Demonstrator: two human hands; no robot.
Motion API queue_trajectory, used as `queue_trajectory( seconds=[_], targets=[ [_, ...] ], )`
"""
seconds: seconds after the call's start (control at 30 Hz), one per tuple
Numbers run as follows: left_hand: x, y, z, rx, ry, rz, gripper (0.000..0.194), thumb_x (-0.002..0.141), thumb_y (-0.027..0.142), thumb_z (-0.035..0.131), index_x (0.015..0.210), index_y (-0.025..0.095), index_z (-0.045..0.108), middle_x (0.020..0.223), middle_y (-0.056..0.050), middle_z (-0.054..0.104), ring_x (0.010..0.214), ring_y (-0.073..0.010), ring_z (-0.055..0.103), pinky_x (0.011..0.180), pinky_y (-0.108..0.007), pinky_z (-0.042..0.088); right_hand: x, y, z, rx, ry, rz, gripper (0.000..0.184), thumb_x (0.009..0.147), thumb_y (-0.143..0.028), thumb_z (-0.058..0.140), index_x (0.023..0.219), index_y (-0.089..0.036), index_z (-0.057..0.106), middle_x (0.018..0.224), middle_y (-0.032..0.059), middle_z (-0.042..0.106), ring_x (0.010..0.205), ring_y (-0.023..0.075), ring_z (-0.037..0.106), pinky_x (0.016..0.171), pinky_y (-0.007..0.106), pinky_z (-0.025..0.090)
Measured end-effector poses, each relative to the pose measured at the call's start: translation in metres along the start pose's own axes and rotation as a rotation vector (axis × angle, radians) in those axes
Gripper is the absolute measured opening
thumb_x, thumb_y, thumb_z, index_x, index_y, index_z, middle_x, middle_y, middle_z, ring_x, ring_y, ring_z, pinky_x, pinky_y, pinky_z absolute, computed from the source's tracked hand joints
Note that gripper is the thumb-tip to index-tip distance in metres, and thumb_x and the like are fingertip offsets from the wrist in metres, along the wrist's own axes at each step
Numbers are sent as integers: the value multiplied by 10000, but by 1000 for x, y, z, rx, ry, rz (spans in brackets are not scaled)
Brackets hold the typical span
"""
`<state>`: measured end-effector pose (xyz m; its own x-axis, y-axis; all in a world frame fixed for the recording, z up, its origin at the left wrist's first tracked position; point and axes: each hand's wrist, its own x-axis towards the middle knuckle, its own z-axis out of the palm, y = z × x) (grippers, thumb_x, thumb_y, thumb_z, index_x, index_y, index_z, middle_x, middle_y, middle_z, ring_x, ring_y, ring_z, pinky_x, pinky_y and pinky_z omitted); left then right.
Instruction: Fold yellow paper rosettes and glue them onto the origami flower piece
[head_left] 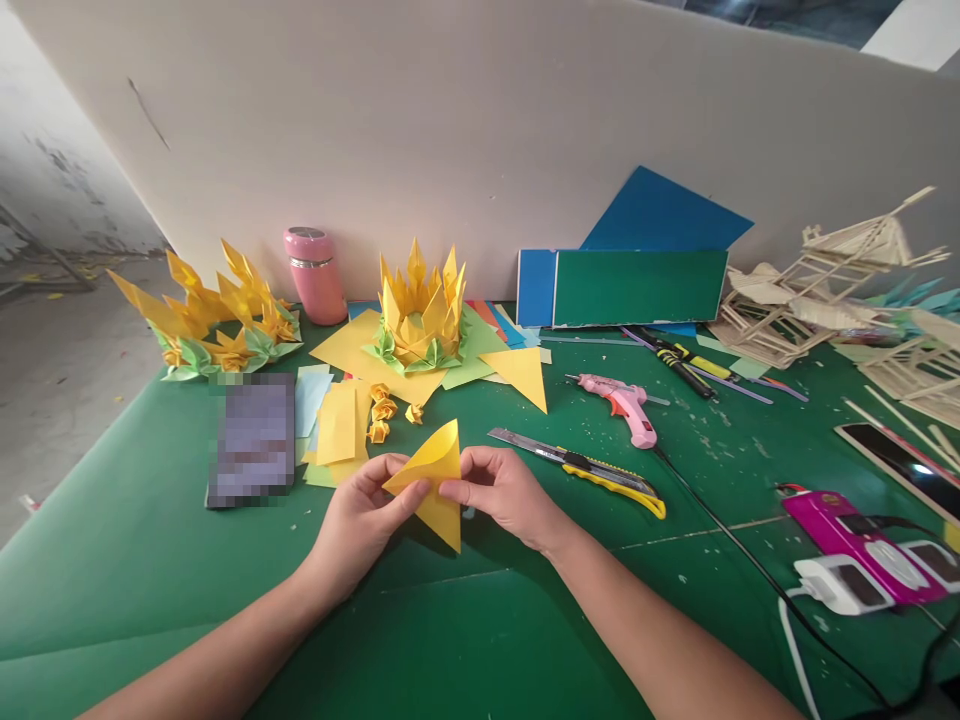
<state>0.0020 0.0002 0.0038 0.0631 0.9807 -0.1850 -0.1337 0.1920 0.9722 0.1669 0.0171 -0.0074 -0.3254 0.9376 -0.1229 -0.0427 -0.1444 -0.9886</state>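
The sheet of yellow paper (pixel 436 462) is held between both hands, above the green table (pixel 375 640) and roughly central in view. It lies directly between the two grips: to the right of the left hand (pixel 367 512) and to the left of the right hand (pixel 511 500), with neither hand nearer, since both touch it. Its long axis runs away from the person, from a far tip to a near tip, almost square to the line joining the hands. The left hand is closed in a pinch at the left side, thumb laid across the face; the right hand is likewise closed at the straight right edge, thumb foremost. The paper is plain, bright yellow and doubled over, its upper layer bowed into a soft curve and its lower part tapering to a point. Whether the fold is firmly creased cannot be determined, as the thumbs cover it.
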Motion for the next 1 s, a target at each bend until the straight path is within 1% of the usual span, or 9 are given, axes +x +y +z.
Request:
queue_trajectory(
  seconds=[0.1,0.23,0.33,0.43,0.5,0.57,0.73,0.87,1.0],
  targets=[
    [-1,0,-1,10,-32,-37,339,567,421,801,669,194,571,614,35,644,547,-128,596,530,-232,498,-1,-2,3,35,-2,17,456,533,-537,796,552,-168,529,536,-65,509,518,70,437,518,223,348],
    [-2,2,1,58,-130,-29,331,556,377,813,765,194,633,690,-9,713,657,-190,663,627,-292,542,-2,-5,6,110,0,94,480,487,-553,807,558,-171,525,491,-71,534,450,63,464,502,226,397],
    [-1,3,1,109,-168,-32,325,590,374,792,802,183,637,712,-14,716,674,-189,663,642,-294,540,-2,-5,8,146,-7,125,474,470,-539,819,568,-168,540,461,-69,554,423,65,489,496,222,413],
    [0,3,-1,123,-233,-70,318,643,374,761,847,175,621,746,-8,713,706,-175,654,665,-280,529,-1,-4,7,200,-11,127,445,482,-495,832,546,-165,541,435,-74,549,412,61,492,488,211,411],
    [1,1,-2,118,-261,-104,325,646,360,763,859,170,609,759,2,701,709,-159,638,673,-268,519,0,-3,6,249,7,111,412,505,-460,835,540,-164,551,428,-75,548,411,56,487,488,203,405],
    [1,0,-3,118,-269,-139,347,623,340,780,864,165,601,749,17,675,691,-142,611,662,-256,506,1,-2,3,300,53,85,372,521,-426,839,553,-164,577,435,-70,560,411,51,483,482,196,392],
    [-3,0,-4,137,-325,-199,316,602,316,781,802,163,590,659,44,605,608,-117,547,585,-233,464,3,-4,-5,427,183,53,316,506,-368,855,575,-166,622,463,-60,575,426,48,476,469,188,375],
    [-4,1,-3,156,-366,-169,258,616,321,748,781,168,621,690,12,648,621,-142,568,613,-266,486,3,-7,-8,474,214,16,298,519,-363,853,583,-165,640,509,-52,584,451,42,479,486,184,391],
    [-2,-1,-3,249,-336,-96,249,629,343,699,800,166,662,731,-29,682,663,-185,595,619,-294,500,3,-5,-6,487,197,-62,289,551,-382,841,610,-173,650,549,-50,580,491,50,496,516,189,414]
  ],
)
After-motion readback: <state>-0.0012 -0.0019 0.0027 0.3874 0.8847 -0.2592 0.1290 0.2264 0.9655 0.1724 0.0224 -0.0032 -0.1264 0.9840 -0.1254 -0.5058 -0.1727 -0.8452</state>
